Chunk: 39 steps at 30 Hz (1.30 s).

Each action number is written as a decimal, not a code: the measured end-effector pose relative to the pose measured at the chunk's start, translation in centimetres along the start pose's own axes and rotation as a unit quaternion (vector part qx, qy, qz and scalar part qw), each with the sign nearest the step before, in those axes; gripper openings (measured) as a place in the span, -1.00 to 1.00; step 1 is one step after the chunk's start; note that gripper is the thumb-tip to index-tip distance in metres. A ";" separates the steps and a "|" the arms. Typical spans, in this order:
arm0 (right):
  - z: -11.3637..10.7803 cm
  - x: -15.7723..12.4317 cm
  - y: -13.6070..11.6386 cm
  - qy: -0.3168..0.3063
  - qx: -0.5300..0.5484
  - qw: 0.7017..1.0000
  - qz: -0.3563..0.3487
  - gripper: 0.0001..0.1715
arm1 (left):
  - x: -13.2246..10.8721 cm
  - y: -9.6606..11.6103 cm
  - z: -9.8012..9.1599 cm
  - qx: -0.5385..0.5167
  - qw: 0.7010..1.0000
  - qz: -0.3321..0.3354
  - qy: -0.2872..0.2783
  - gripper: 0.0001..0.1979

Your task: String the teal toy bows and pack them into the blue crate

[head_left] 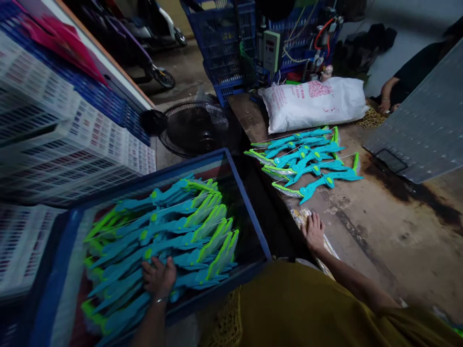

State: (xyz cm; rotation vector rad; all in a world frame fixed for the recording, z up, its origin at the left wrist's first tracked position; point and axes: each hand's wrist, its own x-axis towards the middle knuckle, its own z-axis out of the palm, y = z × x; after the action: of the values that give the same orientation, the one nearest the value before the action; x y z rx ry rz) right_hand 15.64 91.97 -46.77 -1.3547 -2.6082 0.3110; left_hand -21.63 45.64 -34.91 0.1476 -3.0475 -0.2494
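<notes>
My left hand [159,278] reaches over a pile of turquoise and lime-green toy bows [150,233], its fingers apart and touching one near the pile's front. The bows lie in rows inside a blue crate [249,212]; a firm grip on any one is not visible. My right hand [314,232] rests with spread fingers on clear, yellowish plastic wrapping [301,219] at the edge of a worn tabletop [361,221]. Just beyond it, several strung toy bows [314,164] lie overlapping on that surface.
A white printed sack [314,103] lies behind the bows. At right stands a grey panel [419,115], with a co-worker's hand [386,103] behind it. A black fan [200,127] lies beyond the crate. White stacked baskets [97,140] rise at left.
</notes>
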 end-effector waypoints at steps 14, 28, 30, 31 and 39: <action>-2.8 1.0 -3.4 -0.014 0.078 0.991 0.109 -0.06 | 0.1 -0.8 0.7 0.038 0.998 -0.011 -0.043 -0.22; -3.4 0.8 -4.3 -0.040 0.088 0.987 0.129 -0.15 | 0.2 -1.4 0.5 0.061 0.997 0.011 -0.050 -0.24; -3.1 0.7 -4.0 -0.039 0.083 0.987 0.135 -0.12 | 0.4 -1.5 0.6 0.057 0.997 0.003 -0.058 -0.23; -2.9 0.7 -3.9 -0.037 0.082 0.987 0.135 -0.11 | 0.5 -1.7 0.7 0.053 0.997 -0.002 -0.063 -0.23; -1.2 0.7 -2.9 0.036 0.072 0.989 0.121 -0.08 | 2.2 -5.4 1.5 -0.039 0.993 0.036 -0.108 -0.16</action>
State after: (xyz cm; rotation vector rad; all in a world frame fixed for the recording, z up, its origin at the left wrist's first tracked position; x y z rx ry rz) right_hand 13.31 91.04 -44.77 -1.5995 -2.3163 0.4679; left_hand -23.48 40.39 -37.16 0.0047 -3.2419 -0.4031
